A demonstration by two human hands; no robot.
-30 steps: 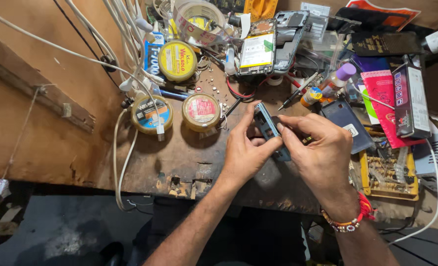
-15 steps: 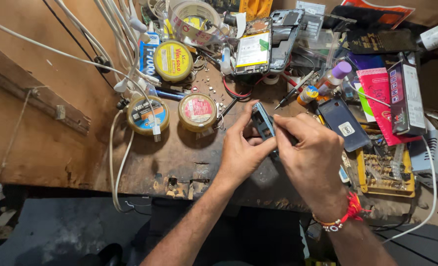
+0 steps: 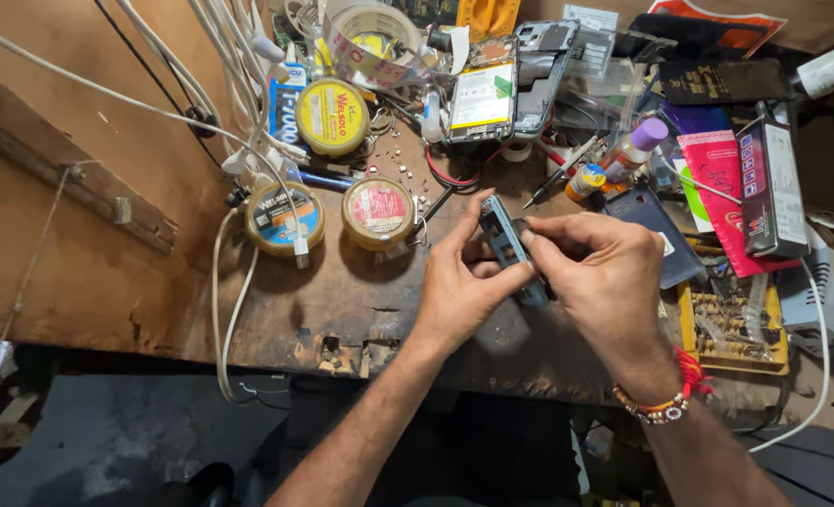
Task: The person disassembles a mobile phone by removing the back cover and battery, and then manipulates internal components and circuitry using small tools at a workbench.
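Left hand (image 3: 454, 282): fingers clamped on phone frame (image 3: 511, 246), near bench (image 3: 342, 310) front edge.
Right hand (image 3: 604, 272): fingertips pinched together on frame's edge.
Tins (image 3: 377, 212): left, well apart.

My left hand (image 3: 459, 282) and my right hand (image 3: 604, 277) meet over the near middle of the tabletop (image 3: 116, 272), with the phone frame (image 3: 508, 246) between them, tilted on edge. Left of my left hand two round tins (image 3: 283, 219) (image 3: 377, 213) sit side by side, a third tin (image 3: 332, 116) lies behind them, and cables (image 3: 224, 310) hang over the near edge beside them. Behind my hands an opened phone (image 3: 482, 97) lies flat, a small bottle (image 3: 635, 150) stands to its right, and right of my right hand a screw tray (image 3: 731, 324) sits near the edge.
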